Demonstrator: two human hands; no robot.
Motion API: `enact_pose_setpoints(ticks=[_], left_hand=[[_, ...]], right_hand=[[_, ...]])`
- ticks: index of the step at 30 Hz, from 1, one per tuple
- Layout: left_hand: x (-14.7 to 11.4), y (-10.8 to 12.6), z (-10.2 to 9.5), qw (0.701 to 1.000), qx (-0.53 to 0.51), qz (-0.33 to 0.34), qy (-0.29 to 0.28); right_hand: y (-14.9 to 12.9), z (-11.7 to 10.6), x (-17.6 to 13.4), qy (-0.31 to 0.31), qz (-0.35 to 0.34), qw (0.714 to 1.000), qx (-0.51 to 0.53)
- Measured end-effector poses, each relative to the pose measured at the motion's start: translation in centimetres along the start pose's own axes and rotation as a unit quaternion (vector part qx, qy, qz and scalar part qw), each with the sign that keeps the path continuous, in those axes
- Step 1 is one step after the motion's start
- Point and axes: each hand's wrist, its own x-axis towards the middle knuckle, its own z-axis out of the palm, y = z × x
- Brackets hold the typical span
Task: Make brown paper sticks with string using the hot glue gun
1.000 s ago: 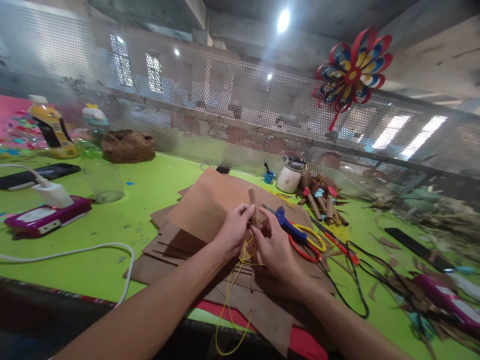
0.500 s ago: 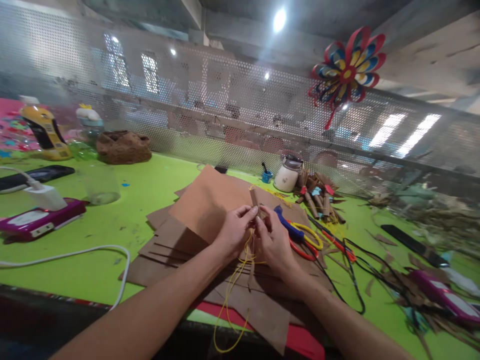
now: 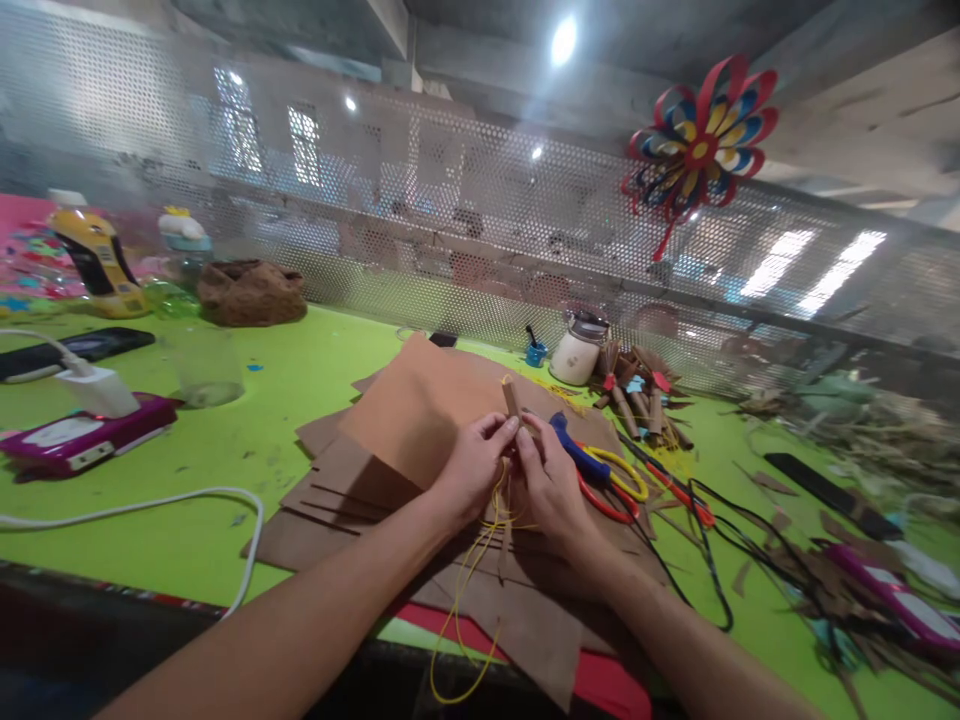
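Note:
Between the fingertips of both hands stands a small brown paper roll (image 3: 511, 396), tilted slightly to the left. My left hand (image 3: 476, 463) pinches it from the left, thumb at its side. On the other side my right hand (image 3: 551, 475) closes its thumb and fingers on the lower part, which is partly hidden. Yellow string (image 3: 459, 600) hangs in loops below the hands, and a bit of it shows at the roll's top. Under the hands lie stacked sheets of brown paper (image 3: 337, 500). Scissors with blue handles (image 3: 577, 455) lie just right of my right hand.
Red-orange-handled scissors or pliers (image 3: 686, 495) and black cable (image 3: 709, 560) lie to the right. Finished paper rolls (image 3: 645, 400) sit beside a white jar (image 3: 577, 345). A purple power strip (image 3: 90, 435), a clear cup (image 3: 206, 370) and a phone (image 3: 82, 350) stand left.
The view has shifted very slightly. Both hands keep their hold on the paper roll, with only tiny finger movement.

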Motion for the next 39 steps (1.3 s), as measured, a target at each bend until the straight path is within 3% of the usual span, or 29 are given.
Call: enact_pose_setpoints(ticks=[9,16,25,31,39], left_hand=[[0.2,-0.3,-0.2,1.000,0.016,-0.010,-0.008],[0.3,-0.7,-0.3,1.000,0.006,-0.020,-0.015],[0.9,-0.3,-1.1,0.999,-0.022,-0.017,0.036],[1.3,-0.4,-1.6,0.998,-0.045,-0.019,0.033],[1.4,-0.3,-1.2,0.993,-0.105,-0.036,0.035]], right_hand=[[-0.5,-0.3,-0.1,-0.012,-0.026,0.998,-0.054],[-0.2,-0.1,-0.1,-0.005,0.004,0.999,-0.043],[0.9,-0.4,0.3,0.020,0.005,1.000,-0.003],[-0.6,-0.2,-0.7,-0.036,0.009,0.998,-0.050],[-0.7,0.2,-1.1,-0.035,-0.052,0.997,-0.037]])
